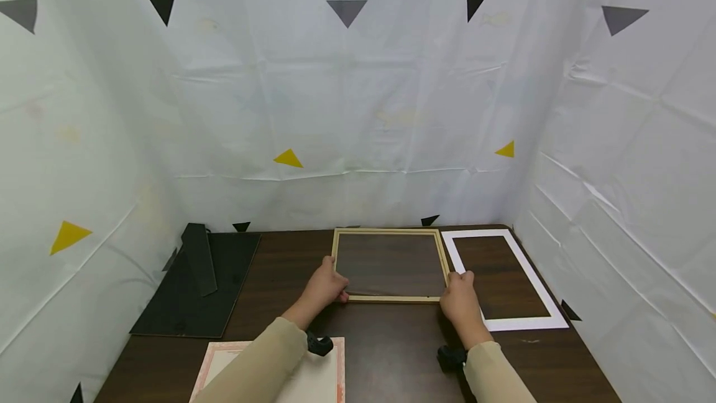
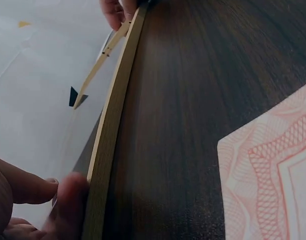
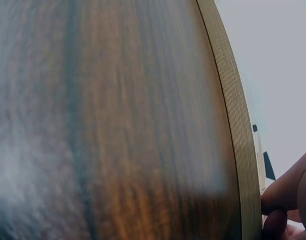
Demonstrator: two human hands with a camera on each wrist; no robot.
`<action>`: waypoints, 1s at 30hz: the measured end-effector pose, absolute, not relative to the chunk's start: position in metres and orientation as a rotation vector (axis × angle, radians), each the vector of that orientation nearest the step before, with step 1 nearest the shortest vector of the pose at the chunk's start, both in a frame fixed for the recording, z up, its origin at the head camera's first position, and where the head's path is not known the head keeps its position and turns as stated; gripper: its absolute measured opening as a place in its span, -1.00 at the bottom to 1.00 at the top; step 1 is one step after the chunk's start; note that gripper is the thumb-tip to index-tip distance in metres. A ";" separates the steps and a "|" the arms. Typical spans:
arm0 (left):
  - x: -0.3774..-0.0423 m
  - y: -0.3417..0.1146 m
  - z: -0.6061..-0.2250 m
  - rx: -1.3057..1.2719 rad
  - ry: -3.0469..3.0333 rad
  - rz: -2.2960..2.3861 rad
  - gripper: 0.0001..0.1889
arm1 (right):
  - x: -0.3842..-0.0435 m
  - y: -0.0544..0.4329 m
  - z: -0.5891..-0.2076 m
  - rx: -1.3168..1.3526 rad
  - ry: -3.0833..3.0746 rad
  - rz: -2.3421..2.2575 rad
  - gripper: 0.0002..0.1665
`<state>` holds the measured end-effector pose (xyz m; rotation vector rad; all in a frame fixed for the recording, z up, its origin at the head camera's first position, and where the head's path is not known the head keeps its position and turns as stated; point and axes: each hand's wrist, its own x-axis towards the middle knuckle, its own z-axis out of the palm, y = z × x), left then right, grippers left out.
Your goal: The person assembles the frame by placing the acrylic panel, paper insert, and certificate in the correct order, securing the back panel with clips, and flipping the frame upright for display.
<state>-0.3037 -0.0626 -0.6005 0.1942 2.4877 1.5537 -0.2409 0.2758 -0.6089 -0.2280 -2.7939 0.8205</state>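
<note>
A thin light-wood picture frame (image 1: 391, 298) lies flat at the back middle of the table. Inside it shows a clear sheet (image 1: 391, 266), its near edge just within the near rail. At the frame's near left corner my left hand (image 1: 324, 282) pinches the sheet's edge. My right hand (image 1: 461, 297) pinches the sheet at the near right corner, its knuckles over the side rail. In the left wrist view, thumb and finger (image 2: 35, 190) meet behind the near rail (image 2: 110, 135). The right wrist view shows bent fingers (image 3: 287, 190) close behind the rail (image 3: 237, 125).
Right of the frame lies a white mat border (image 1: 526, 324), partly under my right hand. A black backing board (image 1: 168, 303) with a stand leg (image 1: 198, 260) lies at left. Near the front, a certificate with a pink patterned border (image 1: 340, 369) lies under my left forearm. White curtains surround the table.
</note>
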 end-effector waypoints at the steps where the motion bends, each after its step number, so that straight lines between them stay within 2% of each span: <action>1: -0.303 -0.062 -0.599 0.208 2.565 1.479 -0.15 | -0.241 0.276 -0.609 -0.227 -2.791 0.820 -0.53; 6: -0.303 -0.064 -0.595 0.230 2.895 1.044 -0.22 | -0.241 0.276 -0.608 -0.202 -2.770 0.809 -0.57; 13: -0.300 -0.071 -0.607 0.307 2.969 0.688 -0.15 | -0.239 0.275 -0.609 -0.186 -2.780 0.806 -0.57; 21: -0.301 -0.086 -0.607 0.436 2.871 0.648 -0.04 | -0.241 0.270 -0.607 -0.162 -2.784 0.804 -0.61; 26: -0.302 -0.096 -0.602 0.418 2.805 0.670 0.15 | -0.246 0.267 -0.605 -0.138 -2.793 0.791 -0.59; 30: -0.301 -0.103 -0.598 0.346 2.793 0.623 0.21 | -0.249 0.263 -0.608 -0.105 -2.832 0.781 -0.59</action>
